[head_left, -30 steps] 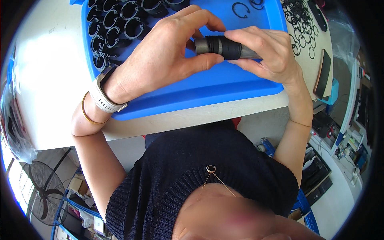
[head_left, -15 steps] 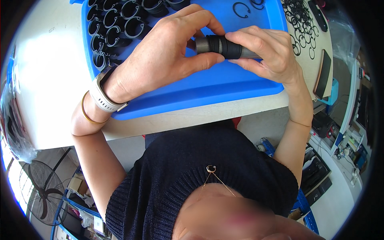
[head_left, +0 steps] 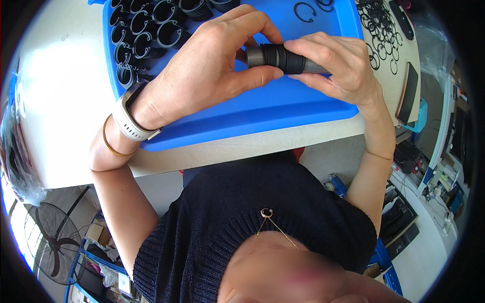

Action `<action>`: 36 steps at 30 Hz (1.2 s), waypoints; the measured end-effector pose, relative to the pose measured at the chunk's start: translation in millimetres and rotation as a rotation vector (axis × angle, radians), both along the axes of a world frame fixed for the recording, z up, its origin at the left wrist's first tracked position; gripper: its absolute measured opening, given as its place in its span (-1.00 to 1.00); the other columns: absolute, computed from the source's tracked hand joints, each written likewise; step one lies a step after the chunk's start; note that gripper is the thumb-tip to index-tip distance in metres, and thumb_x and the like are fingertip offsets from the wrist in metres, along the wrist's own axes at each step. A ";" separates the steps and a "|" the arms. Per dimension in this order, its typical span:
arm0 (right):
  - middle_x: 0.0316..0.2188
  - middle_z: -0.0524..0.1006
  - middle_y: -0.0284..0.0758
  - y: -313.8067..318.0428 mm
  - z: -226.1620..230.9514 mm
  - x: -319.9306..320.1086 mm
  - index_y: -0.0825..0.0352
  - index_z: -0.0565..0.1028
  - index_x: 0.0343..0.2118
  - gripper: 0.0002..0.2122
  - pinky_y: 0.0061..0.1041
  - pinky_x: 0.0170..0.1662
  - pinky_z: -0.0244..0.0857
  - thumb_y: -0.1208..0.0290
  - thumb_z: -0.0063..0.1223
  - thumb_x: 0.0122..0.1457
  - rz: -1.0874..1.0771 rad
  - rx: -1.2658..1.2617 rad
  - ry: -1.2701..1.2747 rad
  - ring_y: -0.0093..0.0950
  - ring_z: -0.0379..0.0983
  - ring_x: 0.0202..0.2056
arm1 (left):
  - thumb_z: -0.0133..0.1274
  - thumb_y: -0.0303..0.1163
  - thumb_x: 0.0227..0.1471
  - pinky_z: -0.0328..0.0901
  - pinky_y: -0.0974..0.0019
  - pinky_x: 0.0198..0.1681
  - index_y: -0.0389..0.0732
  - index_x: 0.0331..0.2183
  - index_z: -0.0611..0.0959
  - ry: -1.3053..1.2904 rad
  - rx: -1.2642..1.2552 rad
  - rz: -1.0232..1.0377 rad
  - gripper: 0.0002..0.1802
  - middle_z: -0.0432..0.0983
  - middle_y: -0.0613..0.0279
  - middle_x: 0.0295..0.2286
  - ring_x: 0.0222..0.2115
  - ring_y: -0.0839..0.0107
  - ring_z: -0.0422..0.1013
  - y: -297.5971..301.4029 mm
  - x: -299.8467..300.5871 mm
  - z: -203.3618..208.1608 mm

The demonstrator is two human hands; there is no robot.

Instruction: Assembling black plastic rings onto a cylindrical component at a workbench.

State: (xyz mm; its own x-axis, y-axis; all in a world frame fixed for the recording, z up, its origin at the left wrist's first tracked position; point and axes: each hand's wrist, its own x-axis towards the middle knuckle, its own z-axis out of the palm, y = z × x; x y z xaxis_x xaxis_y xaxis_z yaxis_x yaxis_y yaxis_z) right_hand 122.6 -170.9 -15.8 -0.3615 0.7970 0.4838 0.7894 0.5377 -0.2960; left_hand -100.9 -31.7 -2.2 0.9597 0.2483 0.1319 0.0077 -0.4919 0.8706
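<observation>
My two hands hold a dark grey cylinder [head_left: 255,56] level above the blue tray [head_left: 262,118]. A band of black rings [head_left: 292,61] is packed tightly around its middle. My left hand [head_left: 207,70] curves around the left end, its thumb and a fingertip resting at the rings. My right hand [head_left: 338,65] pinches the right part between thumb and fingers; its palm hides that end. Several bundles of black snap rings [head_left: 172,35] stand in rows at the tray's left. One loose snap ring [head_left: 304,12] lies flat at its far right.
Right of the tray, a pile of loose black snap rings [head_left: 381,33] spreads over the pale table [head_left: 65,101]. A long black object [head_left: 401,20] and a dark flat slab [head_left: 407,94] lie near the right edge. A fan [head_left: 53,242] stands at lower left.
</observation>
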 end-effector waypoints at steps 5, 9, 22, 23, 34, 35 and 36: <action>-0.43 0.59 -0.42 1.1 1.9 -1.6 0.16 0.55 -0.03 -0.46 -0.47 -0.50 0.39 0.37 0.47 -0.18 0.004 0.007 -0.002 -0.45 0.54 -0.53 | 0.36 -0.49 -0.02 0.52 0.28 -0.09 -0.24 -0.08 0.58 -0.034 0.031 -0.004 -0.56 0.45 0.22 -0.09 -0.14 0.36 0.52 2.2 -1.3 -2.7; -0.41 0.59 -0.42 0.8 3.0 -2.4 0.17 0.55 -0.03 -0.47 -0.46 -0.48 0.40 0.36 0.46 -0.18 0.011 0.005 -0.017 -0.45 0.54 -0.52 | 0.38 -0.44 -0.04 0.52 0.28 -0.11 -0.23 -0.10 0.59 -0.036 0.050 -0.003 -0.56 0.46 0.22 -0.09 -0.15 0.35 0.52 2.4 -1.6 -2.2; -0.40 0.57 -0.42 -1.0 3.5 -4.5 0.15 0.56 -0.04 -0.46 -0.44 -0.46 0.41 0.35 0.45 -0.19 0.007 -0.007 -0.035 -0.44 0.54 -0.51 | 0.37 -0.42 -0.02 0.50 0.32 -0.18 -0.24 -0.11 0.59 -0.004 0.075 0.013 -0.58 0.48 0.23 -0.13 -0.22 0.38 0.50 -0.5 0.1 0.2; -0.40 0.57 -0.42 -0.9 3.5 -4.7 0.15 0.56 -0.04 -0.46 -0.44 -0.46 0.41 0.35 0.45 -0.19 0.007 -0.007 -0.035 -0.44 0.54 -0.51 | 0.36 -0.43 -0.02 0.50 0.32 -0.17 -0.24 -0.10 0.60 0.004 0.067 0.006 -0.58 0.48 0.22 -0.13 -0.22 0.37 0.51 -0.3 0.3 0.3; -0.40 0.61 -0.36 -0.7 6.2 -5.8 0.26 0.52 -0.10 -0.41 -0.46 -0.44 0.43 0.44 0.50 -0.32 0.006 -0.015 -0.001 -0.39 0.59 -0.46 | 0.34 -0.45 0.00 0.50 0.33 -0.21 -0.27 -0.07 0.63 -0.057 0.108 -0.013 -0.58 0.49 0.16 -0.09 -0.24 0.34 0.55 1.4 -0.9 -2.2; -0.40 0.61 -0.36 -0.9 5.9 -5.4 0.26 0.52 -0.10 -0.41 -0.46 -0.44 0.43 0.44 0.50 -0.32 0.005 -0.015 0.000 -0.39 0.59 -0.46 | 0.34 -0.45 0.01 0.50 0.33 -0.21 -0.27 -0.07 0.63 -0.051 0.107 -0.010 -0.59 0.49 0.16 -0.09 -0.23 0.34 0.55 1.0 -1.0 -1.4; -0.40 0.61 -0.36 -1.4 5.8 -4.8 0.26 0.52 -0.10 -0.42 -0.46 -0.44 0.44 0.44 0.50 -0.32 0.005 -0.017 -0.003 -0.39 0.59 -0.46 | 0.33 -0.45 0.01 0.50 0.34 -0.20 -0.26 -0.08 0.63 -0.045 0.106 -0.008 -0.59 0.49 0.17 -0.09 -0.23 0.34 0.55 0.9 -0.9 -1.0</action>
State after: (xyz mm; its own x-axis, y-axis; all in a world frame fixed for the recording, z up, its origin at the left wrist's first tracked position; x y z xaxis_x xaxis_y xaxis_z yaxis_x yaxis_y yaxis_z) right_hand 117.8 -172.3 -10.0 -0.3673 0.8031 0.4692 0.7877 0.5368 -0.3022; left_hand -101.8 -30.9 -3.2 0.9541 0.2230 0.2001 -0.0347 -0.5812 0.8130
